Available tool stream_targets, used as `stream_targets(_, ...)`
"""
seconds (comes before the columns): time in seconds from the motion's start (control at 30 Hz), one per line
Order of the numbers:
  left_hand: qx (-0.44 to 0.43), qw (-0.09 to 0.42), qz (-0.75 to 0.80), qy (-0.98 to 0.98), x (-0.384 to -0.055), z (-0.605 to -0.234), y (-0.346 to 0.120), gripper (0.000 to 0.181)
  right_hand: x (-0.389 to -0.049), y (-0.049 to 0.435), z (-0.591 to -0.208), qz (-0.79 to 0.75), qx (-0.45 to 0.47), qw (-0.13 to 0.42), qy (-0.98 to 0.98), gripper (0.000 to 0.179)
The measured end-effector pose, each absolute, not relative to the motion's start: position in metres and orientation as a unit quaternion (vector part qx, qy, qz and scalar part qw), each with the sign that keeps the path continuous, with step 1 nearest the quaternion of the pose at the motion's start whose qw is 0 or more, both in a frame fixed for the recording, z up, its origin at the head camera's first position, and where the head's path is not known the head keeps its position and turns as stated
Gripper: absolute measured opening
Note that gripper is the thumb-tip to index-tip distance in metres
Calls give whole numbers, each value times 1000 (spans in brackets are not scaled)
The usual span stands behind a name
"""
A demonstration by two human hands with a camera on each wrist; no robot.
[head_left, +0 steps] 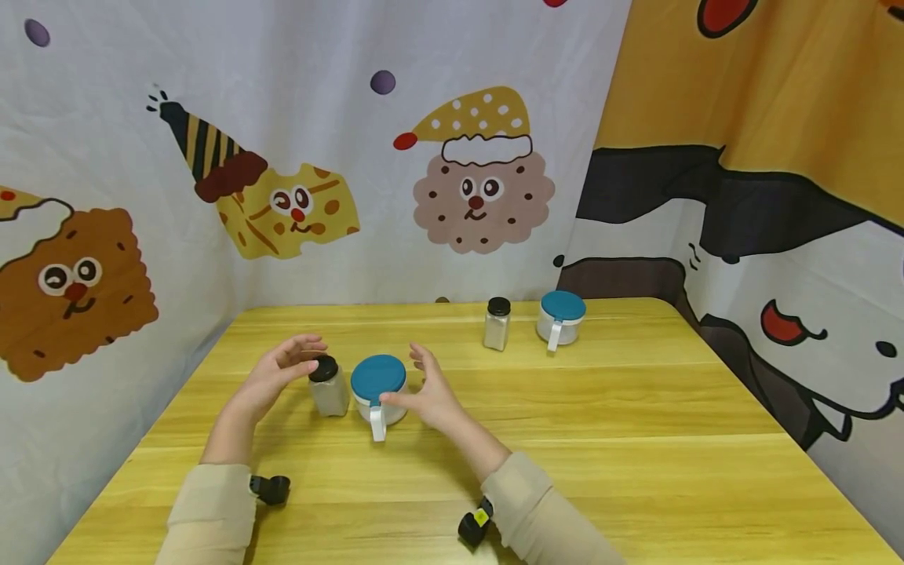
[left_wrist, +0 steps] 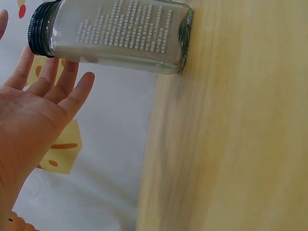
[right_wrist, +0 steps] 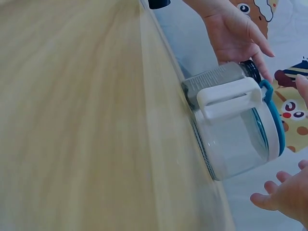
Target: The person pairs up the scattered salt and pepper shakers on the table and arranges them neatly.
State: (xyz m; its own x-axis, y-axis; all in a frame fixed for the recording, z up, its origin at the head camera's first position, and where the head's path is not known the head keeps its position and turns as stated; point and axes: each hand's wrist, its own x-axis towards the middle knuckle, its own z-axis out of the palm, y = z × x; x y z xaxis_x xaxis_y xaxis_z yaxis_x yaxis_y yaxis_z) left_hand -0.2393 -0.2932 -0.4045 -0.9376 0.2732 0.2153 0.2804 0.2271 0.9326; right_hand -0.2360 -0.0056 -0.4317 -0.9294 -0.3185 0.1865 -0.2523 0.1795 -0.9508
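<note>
My left hand (head_left: 268,378) is beside a square glass shaker jar (head_left: 330,396) with a black lid and pale contents. Its thumb overlaps the lid in the head view, and the fingers spread loosely behind. Small printed text covers the side of the jar (left_wrist: 122,31) in the left wrist view. Just right of it stands a clear seasoning pot (head_left: 377,380) with a blue lid and a white handle towards me. My right hand (head_left: 436,396) is at the pot's right side, thumb near the lid's edge and fingers apart. In the right wrist view a gap shows between those fingers and the pot (right_wrist: 231,139).
Farther back on the wooden table (head_left: 600,471) stand a second black-lidded jar (head_left: 497,326) and a second blue-lidded pot (head_left: 561,318). A white cartoon-print curtain (head_left: 297,94) hangs behind the table, and a coloured one (head_left: 777,259) lines the right side.
</note>
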Motion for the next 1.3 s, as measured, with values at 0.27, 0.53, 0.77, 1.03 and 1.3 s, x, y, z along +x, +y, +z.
stream_targets(0.27, -179, 7, -601, -779, -237, -399, -291, 43, -236, 3, -428, -608, -195, 18, 769, 97)
stream_targets(0.53, -189, 16, -605, -773, -236, -395, -285, 43, -236, 9, -424, -607, -190, 16, 772, 96)
stream_targets(0.77, -198, 29, -609, -768, -233, -390, -278, 42, -236, 15, -422, -612, -200, 15, 765, 96)
stream_targets(1.03, -197, 38, -613, -764, -234, -389, -272, 43, -238, 24, -420, -606, -202, 4, 769, 94)
stream_targets(1.3, -192, 49, -610, -767, -234, -386, -265, 46, -238, 34, -419, -602, -195, -3, 774, 94)
